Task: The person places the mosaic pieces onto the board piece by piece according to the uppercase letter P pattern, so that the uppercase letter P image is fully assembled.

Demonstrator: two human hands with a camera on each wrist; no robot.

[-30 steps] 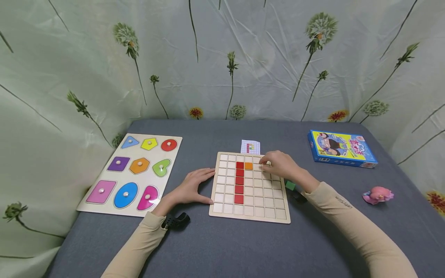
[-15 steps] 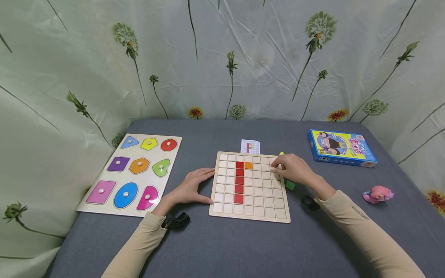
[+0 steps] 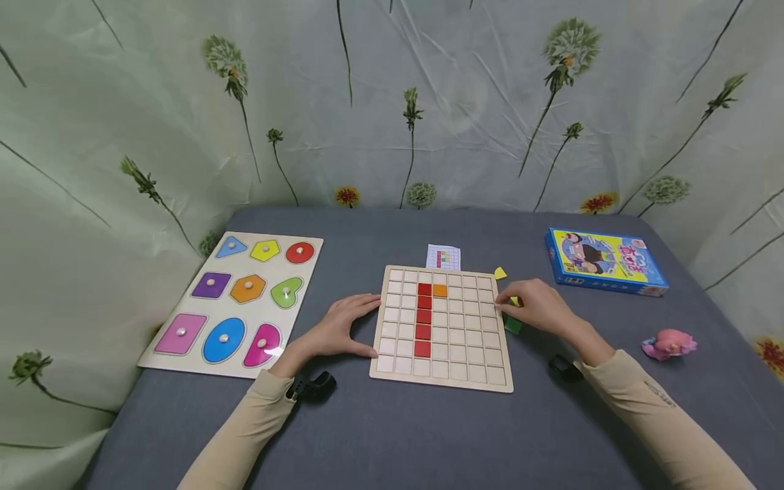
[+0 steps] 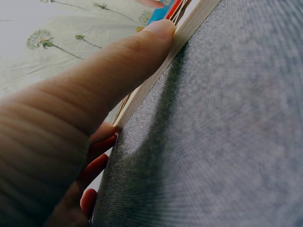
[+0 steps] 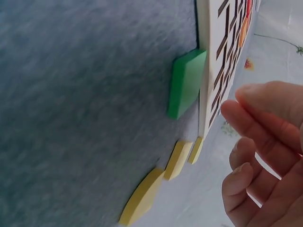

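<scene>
A wooden grid board [image 3: 441,386] lies in the middle of the table, with a column of several red squares [image 3: 423,316] and one orange square [image 3: 439,291] in its cells. My left hand [image 3: 339,329] spreads along the board's left side, thumb and fingertips at the edge. My right hand [image 3: 534,309] hovers by the right edge, thumb and forefinger close together, nothing seen between them. Beneath it, a green block [image 5: 187,85] sits against the board's edge. Yellow blocks [image 5: 177,160] lie just beyond it on the table; in the head view the hand partly hides them.
Behind the board lies a small pattern card [image 3: 444,258]. A knobbed shape puzzle [image 3: 222,299] is at the left. To the right are a blue and yellow box [image 3: 605,262] and a pink figurine [image 3: 669,344]. Flowered fabric [image 3: 343,102] hangs behind the table.
My right hand has moved from over the board's upper right to beyond its right edge, uncovering cells and a yellow block. My left hand stays at the board's left side.
</scene>
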